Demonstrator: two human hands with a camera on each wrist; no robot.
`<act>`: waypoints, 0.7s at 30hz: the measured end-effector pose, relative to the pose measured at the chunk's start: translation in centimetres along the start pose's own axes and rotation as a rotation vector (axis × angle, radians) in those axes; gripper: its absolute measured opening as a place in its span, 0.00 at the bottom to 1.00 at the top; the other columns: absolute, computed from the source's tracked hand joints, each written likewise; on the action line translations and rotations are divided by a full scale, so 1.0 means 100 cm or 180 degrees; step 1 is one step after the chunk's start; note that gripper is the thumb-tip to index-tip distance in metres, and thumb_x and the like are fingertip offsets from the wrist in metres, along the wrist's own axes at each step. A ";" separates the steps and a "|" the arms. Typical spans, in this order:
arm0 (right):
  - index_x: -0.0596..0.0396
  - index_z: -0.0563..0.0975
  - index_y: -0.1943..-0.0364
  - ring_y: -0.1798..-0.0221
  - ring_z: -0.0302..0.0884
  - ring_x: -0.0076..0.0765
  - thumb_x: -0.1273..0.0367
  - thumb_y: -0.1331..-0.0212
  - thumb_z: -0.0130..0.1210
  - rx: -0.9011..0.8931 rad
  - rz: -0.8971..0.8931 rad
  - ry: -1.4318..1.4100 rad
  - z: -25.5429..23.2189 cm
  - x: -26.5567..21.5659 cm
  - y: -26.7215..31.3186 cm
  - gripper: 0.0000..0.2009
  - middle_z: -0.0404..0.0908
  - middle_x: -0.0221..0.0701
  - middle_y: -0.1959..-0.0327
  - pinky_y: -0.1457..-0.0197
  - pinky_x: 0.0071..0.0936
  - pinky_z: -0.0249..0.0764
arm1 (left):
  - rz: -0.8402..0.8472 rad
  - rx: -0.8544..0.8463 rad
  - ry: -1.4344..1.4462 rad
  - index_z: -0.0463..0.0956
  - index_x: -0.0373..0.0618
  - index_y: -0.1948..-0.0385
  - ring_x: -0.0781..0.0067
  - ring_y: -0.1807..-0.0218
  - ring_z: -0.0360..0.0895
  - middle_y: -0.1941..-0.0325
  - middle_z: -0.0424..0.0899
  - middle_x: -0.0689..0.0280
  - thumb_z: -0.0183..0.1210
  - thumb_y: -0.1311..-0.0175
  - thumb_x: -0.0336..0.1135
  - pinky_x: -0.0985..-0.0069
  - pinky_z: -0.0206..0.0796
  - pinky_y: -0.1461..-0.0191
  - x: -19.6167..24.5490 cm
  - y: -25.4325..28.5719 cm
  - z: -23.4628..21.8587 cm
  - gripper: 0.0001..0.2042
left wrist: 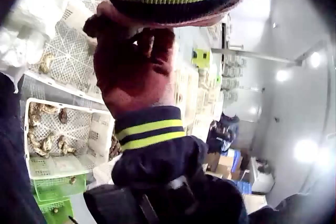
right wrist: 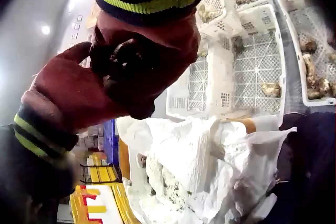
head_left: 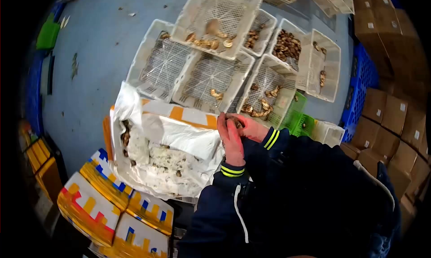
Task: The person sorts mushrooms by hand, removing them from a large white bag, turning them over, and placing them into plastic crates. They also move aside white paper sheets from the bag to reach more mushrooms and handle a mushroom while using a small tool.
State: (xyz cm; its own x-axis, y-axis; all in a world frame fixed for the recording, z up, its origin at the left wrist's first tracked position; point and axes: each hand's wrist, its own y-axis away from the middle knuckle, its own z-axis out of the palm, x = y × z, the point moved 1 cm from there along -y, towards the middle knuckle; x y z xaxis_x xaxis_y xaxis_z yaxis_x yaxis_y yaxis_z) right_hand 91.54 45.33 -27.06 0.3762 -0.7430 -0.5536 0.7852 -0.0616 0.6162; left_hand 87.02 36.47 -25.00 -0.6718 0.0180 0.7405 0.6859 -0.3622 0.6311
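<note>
Left hand: fingers (head_left: pixel 231 131) curled against a dark brown lump (right wrist: pixel 126 58), seemingly a mushroom; partly hidden.
Right hand (head_left: pixel 254 128): curled round the same lump, which both hands hold above the lined box's corner, beside the crates.
Lined box (head_left: pixel 207 118): orange tape on its rim, crumpled white sheeting inside; small brown pieces lie along one side and over the speckled white layer.
Mesh crates: seven white plastic ones stand nearby, lattice-bottomed; the large top crate (head_left: pixel 183 20) overlaps two others.
Contents: one knobbly mushroom (head_left: pixel 216 94) in the middle crate (head_left: pixel 179 88); a dense brown heap (head_left: pixel 287 44) in another, too many to count.
Green crates (head_left: pixel 294 115): two, beside the white ones.
Taped boxes (head_left: pixel 89 206): four, white, with glossy yellow, blue and red strips.
Right side: stacked brown cartons (head_left: pixel 381 107) and blue plastic latticework (head_left: pixel 359 85).
</note>
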 end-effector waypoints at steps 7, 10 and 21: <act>0.51 0.64 0.42 0.50 0.72 0.30 0.73 0.44 0.53 0.0276 0.0022 -0.1229 -0.077 -0.033 0.048 0.24 0.72 0.29 0.49 0.46 0.29 0.69 | 0.0055 -0.1199 -0.0496 0.60 0.38 0.46 0.75 0.51 0.65 0.50 0.68 0.65 0.45 0.34 0.35 0.80 0.58 0.46 0.008 0.003 0.083 0.18; 0.50 0.63 0.42 0.53 0.74 0.33 0.68 0.41 0.50 0.0391 -0.0411 -0.1941 -0.097 -0.048 0.060 0.22 0.71 0.32 0.47 0.47 0.32 0.71 | -0.0130 -0.1365 0.0180 0.59 0.38 0.44 0.74 0.45 0.64 0.45 0.67 0.63 0.45 0.34 0.36 0.79 0.53 0.40 0.016 0.004 0.097 0.19; 0.56 0.57 0.40 0.43 0.65 0.47 0.59 0.48 0.58 0.2141 -0.1956 -0.1968 -0.333 -0.156 0.036 0.33 0.61 0.41 0.39 0.44 0.36 0.70 | -0.1529 -0.1618 0.0935 0.63 0.39 0.45 0.66 0.41 0.65 0.42 0.67 0.60 0.43 0.33 0.48 0.67 0.56 0.38 -0.024 0.002 0.045 0.23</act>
State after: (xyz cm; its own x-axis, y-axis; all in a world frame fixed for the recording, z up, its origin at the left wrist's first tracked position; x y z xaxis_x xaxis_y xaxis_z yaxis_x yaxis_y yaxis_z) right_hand 104.83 78.87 -34.84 -0.4457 -0.6551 -0.6100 0.2552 -0.7462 0.6149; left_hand 90.04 40.55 -25.65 -0.9599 0.0590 0.2741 0.1335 -0.7636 0.6318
